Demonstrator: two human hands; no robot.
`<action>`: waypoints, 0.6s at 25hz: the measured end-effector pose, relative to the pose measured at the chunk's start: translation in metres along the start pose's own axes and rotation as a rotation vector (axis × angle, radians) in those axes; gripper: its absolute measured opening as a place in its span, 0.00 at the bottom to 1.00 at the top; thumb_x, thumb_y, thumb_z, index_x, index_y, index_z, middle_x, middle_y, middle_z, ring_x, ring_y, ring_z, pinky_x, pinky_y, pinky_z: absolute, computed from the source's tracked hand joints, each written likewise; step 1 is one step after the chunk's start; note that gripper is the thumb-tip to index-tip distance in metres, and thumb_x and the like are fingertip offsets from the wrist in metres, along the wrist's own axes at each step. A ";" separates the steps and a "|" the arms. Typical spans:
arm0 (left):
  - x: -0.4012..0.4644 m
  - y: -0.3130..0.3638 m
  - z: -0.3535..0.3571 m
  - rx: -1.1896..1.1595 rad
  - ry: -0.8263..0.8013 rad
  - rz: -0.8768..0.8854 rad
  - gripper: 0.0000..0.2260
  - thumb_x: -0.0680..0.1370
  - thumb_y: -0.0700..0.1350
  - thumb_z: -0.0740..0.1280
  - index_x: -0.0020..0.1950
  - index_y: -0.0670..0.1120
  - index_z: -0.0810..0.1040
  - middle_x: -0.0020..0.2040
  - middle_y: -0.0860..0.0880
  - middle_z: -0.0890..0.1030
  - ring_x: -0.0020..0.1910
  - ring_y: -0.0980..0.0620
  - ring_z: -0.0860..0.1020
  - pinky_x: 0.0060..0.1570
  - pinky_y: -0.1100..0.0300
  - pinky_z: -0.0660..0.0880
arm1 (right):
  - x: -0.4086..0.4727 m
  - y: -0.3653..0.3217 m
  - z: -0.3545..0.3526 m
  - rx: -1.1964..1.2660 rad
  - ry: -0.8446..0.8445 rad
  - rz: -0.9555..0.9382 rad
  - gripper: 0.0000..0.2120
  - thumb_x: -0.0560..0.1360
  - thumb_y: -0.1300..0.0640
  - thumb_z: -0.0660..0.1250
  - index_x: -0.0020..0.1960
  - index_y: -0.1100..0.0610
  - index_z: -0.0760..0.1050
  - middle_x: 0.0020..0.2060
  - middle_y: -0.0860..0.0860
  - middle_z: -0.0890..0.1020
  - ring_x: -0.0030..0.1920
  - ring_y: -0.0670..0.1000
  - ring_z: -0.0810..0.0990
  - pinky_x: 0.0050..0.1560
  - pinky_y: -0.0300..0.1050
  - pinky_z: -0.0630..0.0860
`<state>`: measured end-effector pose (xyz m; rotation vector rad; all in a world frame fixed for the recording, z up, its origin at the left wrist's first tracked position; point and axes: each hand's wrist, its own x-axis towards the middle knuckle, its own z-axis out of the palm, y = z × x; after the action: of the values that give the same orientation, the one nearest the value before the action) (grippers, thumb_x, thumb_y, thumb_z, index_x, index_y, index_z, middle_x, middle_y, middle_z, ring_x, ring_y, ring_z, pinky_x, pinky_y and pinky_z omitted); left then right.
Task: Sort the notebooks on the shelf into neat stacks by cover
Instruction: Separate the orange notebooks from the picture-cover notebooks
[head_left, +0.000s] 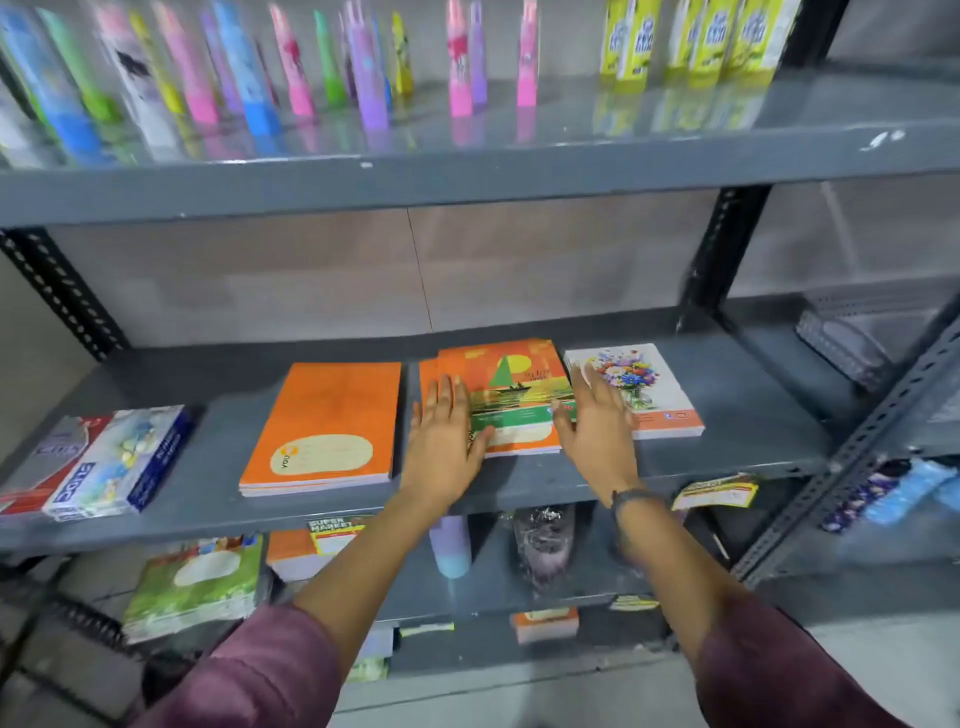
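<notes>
1. Your left hand lies flat, fingers spread, on the left edge of the sailboat-cover notebooks, gripping nothing.
2. Your right hand is open too, palm against the right edge of that same stack, so the stack sits between your hands.
3. Left of your left hand, a plain orange stack rests on the shelf.
4. Just right of your right hand lies a flower-cover stack, partly under your fingers.
</notes>
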<state>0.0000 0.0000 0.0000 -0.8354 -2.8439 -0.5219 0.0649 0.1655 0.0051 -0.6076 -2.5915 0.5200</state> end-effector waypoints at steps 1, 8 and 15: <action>0.009 -0.001 0.010 -0.086 -0.085 -0.069 0.30 0.78 0.53 0.55 0.75 0.40 0.51 0.76 0.38 0.55 0.76 0.42 0.53 0.75 0.48 0.55 | 0.011 0.007 0.009 0.061 -0.079 0.058 0.25 0.76 0.54 0.60 0.71 0.61 0.64 0.69 0.61 0.71 0.69 0.61 0.68 0.69 0.54 0.66; 0.063 0.019 0.043 -0.386 -0.037 -0.343 0.17 0.77 0.43 0.61 0.63 0.37 0.70 0.58 0.34 0.78 0.57 0.33 0.74 0.55 0.46 0.72 | 0.063 0.015 0.030 0.309 -0.332 0.306 0.19 0.74 0.58 0.65 0.64 0.59 0.72 0.57 0.61 0.81 0.53 0.62 0.80 0.54 0.55 0.78; 0.090 0.038 0.047 -0.965 0.101 -0.822 0.01 0.73 0.37 0.64 0.41 0.42 0.74 0.50 0.36 0.80 0.46 0.40 0.75 0.49 0.52 0.73 | 0.071 0.023 0.045 0.257 -0.212 0.369 0.20 0.74 0.69 0.59 0.62 0.56 0.74 0.58 0.57 0.81 0.61 0.61 0.75 0.56 0.51 0.75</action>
<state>-0.0560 0.0920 -0.0127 0.3934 -2.6216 -2.0142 -0.0071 0.2075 -0.0206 -0.9923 -2.5491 1.0695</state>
